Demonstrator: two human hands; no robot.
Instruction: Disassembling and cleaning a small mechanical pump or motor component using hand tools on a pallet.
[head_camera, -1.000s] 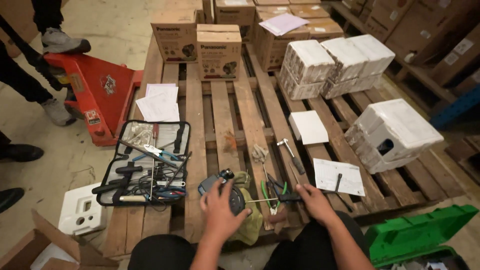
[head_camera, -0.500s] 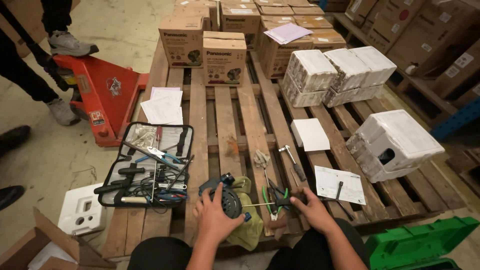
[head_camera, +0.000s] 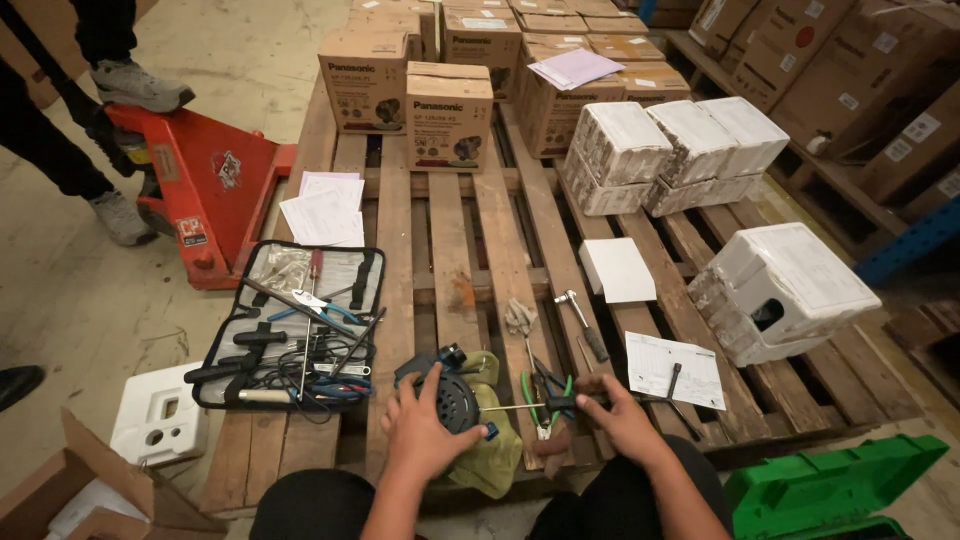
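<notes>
Head view shows the left hand (head_camera: 420, 432) lying flat on a round black motor housing (head_camera: 450, 397), fingers spread over its ribbed face. Compared with a second ago, the right hand (head_camera: 622, 420) has brought the screwdriver (head_camera: 530, 406) level, and its thin steel shaft now meets the housing's right edge instead of stopping short of it; the tool looks engaged with a fastener there, though the tip itself is hidden. The right fingers are curled closed round the dark handle. The housing sits on a crumpled olive cloth (head_camera: 490, 450) at the near edge of the wooden pallet (head_camera: 450, 260), directly in front of the person's knees. Green-handled pliers (head_camera: 545, 395) lie just beside the shaft. An open fabric tool case (head_camera: 295, 330) of metal tools sits to the left, blocky white foam packing (head_camera: 780, 290) to the right, and printed cardboard boxes (head_camera: 448, 115) stand at the far end.
</notes>
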